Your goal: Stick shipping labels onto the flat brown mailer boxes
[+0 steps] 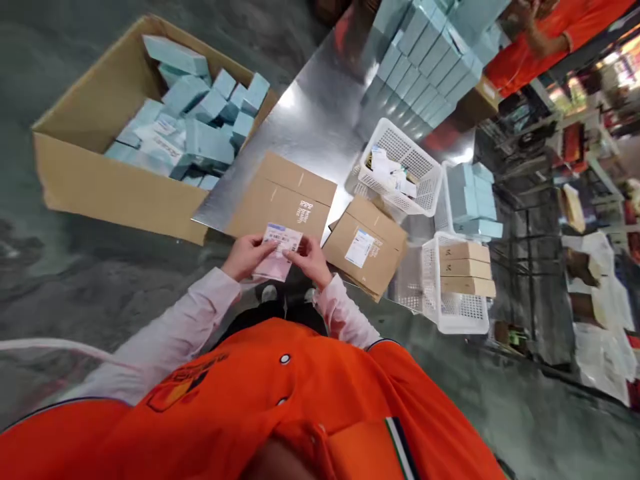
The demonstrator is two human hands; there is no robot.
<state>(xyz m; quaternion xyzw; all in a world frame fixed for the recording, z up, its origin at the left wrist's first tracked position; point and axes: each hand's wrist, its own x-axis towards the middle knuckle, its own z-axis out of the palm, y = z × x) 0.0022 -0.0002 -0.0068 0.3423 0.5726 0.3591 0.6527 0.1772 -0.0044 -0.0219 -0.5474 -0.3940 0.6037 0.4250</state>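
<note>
Between my two hands is a printed shipping label (277, 257), pale with a blue strip along its top and a barcode. My left hand (249, 256) pinches its left edge, while my right hand (311, 260) has thumb and fingers closed at its right edge. Just beyond lies a flat brown carton (285, 193) with white lettering, on the metal table. To the right of my right hand rests a stack of flat cartons (370, 243), the top one bearing a white label (360, 248).
A large open cardboard box (120, 207) of pale blue boxes stands left of the metal table (320, 100). White baskets (425, 173) sit at the right, one with papers, another with brown boxes (465, 268). Blue boxes (425, 53) are stacked at the back near a person in orange (560, 40).
</note>
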